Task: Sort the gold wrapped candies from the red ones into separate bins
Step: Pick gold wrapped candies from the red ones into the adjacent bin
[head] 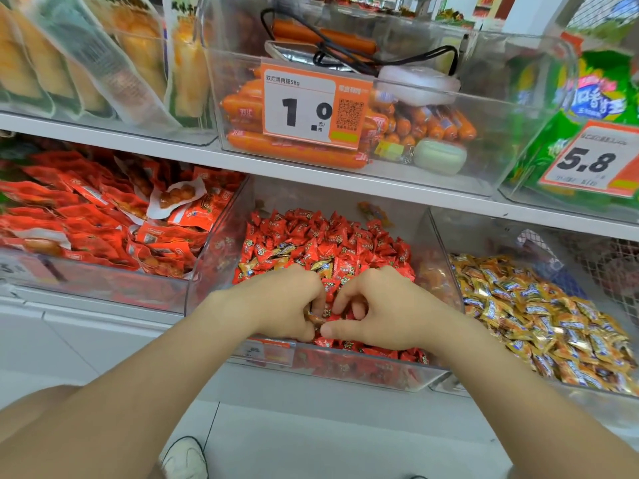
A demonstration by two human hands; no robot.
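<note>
Among red candies, left grip apparently pinches a gold candy; right grip unclear.

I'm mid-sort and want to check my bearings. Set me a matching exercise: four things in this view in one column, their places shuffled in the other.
Things
1. red candies
2. gold candies
3. sausages
4. left hand

Places
A. upper shelf bin, behind the 1.0 price tag
B. right bin of the lower shelf
C. filling the middle bin, with a few gold strays on top
D. fingers curled into the front of the middle bin's pile

Pairs: 1-C, 2-B, 3-A, 4-D
</note>
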